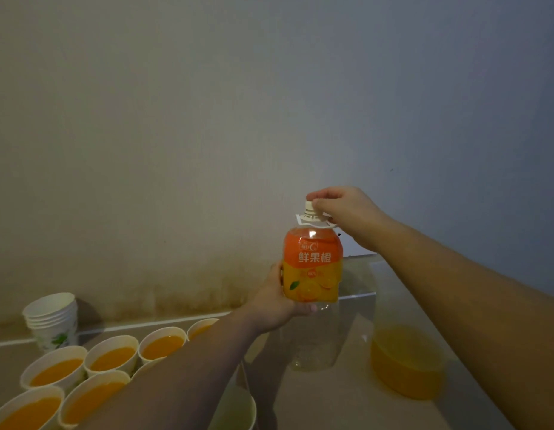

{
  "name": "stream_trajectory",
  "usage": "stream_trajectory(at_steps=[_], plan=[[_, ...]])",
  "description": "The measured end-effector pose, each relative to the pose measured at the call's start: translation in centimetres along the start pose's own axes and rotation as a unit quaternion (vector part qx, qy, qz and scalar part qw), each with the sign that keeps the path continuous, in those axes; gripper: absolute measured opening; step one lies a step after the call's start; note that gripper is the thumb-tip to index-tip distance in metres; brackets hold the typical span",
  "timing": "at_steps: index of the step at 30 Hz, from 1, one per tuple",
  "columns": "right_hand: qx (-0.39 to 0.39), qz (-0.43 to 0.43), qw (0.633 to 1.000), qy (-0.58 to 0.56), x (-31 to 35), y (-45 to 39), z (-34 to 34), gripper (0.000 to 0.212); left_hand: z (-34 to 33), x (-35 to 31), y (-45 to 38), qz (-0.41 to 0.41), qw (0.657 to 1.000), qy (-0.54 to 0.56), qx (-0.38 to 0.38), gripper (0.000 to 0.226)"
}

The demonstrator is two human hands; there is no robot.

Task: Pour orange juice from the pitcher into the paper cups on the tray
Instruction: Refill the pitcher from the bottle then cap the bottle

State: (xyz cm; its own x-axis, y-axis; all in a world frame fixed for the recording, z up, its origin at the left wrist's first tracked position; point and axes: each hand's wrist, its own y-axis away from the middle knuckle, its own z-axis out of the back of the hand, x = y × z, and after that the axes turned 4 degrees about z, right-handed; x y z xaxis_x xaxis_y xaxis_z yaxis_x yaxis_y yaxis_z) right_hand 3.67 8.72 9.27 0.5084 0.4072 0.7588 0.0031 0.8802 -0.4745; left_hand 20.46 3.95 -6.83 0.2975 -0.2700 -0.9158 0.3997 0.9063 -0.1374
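Left hand (279, 301) grips juice bottle (313, 268) upright at its base; right hand (341, 209) fingers pinch the cap (309, 207). Filled paper cups (111, 356) lower left under the left forearm, pitcher (406, 361) right.

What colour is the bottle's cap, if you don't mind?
White, seen in the head view: cap, pinched by the right hand.

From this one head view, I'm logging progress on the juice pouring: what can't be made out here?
- Bottle cap: mostly covered by the right hand; sealed or loose cannot be told.
- Middle paper cup: hidden by the left forearm, so its fill is unknown.
- Nearest cup: cut off by the bottom edge.
- Tray under the cups: not visible in the dim light.
- Pitcher: its top blurs into the background.
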Motion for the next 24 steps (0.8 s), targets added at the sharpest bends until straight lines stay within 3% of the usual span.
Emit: stream_trajectory(at_steps=[4, 10, 18, 24], plan=[[0.011, 0.007, 1.0, -0.007, -0.14, 0.07, 0.28, 0.026, -0.05, -0.02, -0.09, 0.005, 1.0, -0.004, -0.008, 0.115], [-0.06, -0.006, 0.997, 0.049, -0.05, -0.28, -0.51, 0.032, -0.2, -0.16, -0.09, 0.005, 1.0, -0.006, -0.008, 0.111], [0.04, 0.0, 0.999, 0.003, 0.09, -0.41, 0.33, 0.031, -0.12, -0.4, 0.18, 0.001, 1.0, -0.006, -0.001, 0.106], [-0.048, -0.003, 0.999, 0.002, -0.11, -0.71, -0.26, 0.028, -0.09, -0.21, 0.18, 0.006, 1.0, -0.009, -0.008, 0.112]])
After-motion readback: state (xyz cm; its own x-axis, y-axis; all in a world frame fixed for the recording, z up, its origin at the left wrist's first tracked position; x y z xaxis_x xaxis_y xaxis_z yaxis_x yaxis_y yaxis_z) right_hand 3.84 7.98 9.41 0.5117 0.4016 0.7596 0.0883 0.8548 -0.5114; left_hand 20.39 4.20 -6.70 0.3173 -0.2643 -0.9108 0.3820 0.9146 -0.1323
